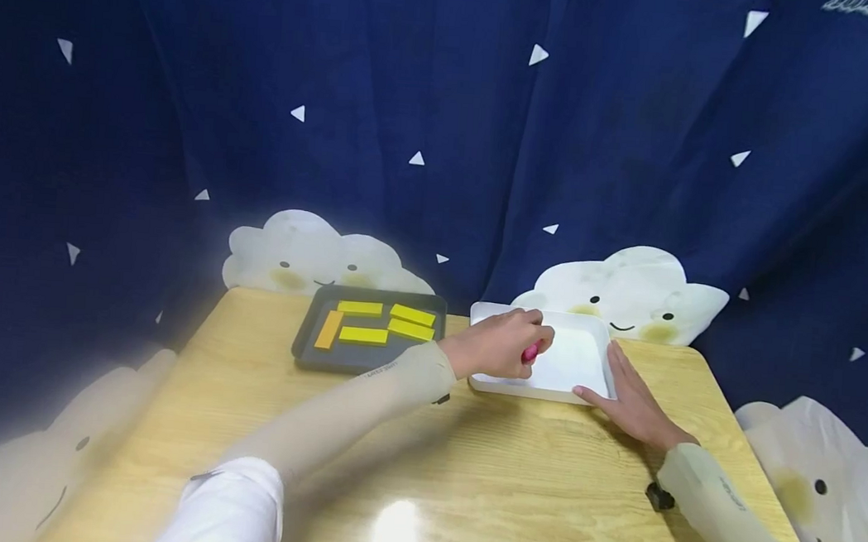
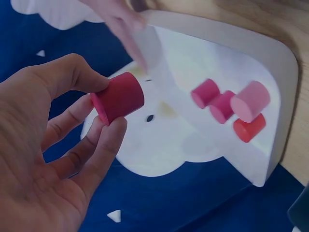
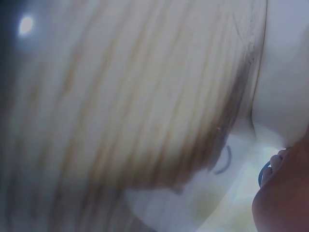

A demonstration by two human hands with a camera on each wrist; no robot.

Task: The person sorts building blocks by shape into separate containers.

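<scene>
My left hand [image 1: 503, 341] pinches a deep pink cylinder block [image 2: 121, 97] between thumb and fingertips, above the white tray [image 1: 538, 392]. Inside that tray, the left wrist view shows two dark pink cylinders, a light pink cylinder [image 2: 250, 101] and a red-orange cylinder [image 2: 249, 128], close together near one end. In the head view my left hand hides this end. My right hand [image 1: 635, 399] rests against the tray's right wall, fingers extended along it and thumb at the front rim. Only a dark, blurred part of it shows in the right wrist view.
Left of the white tray stands a dark grey tray [image 1: 303, 342] holding several yellow blocks [image 1: 363, 335] and one orange block [image 1: 329, 329]. Both trays sit near the back edge of the wooden table [image 1: 525, 484]. A dark blue curtain [image 1: 431, 80] with cloud shapes hangs behind.
</scene>
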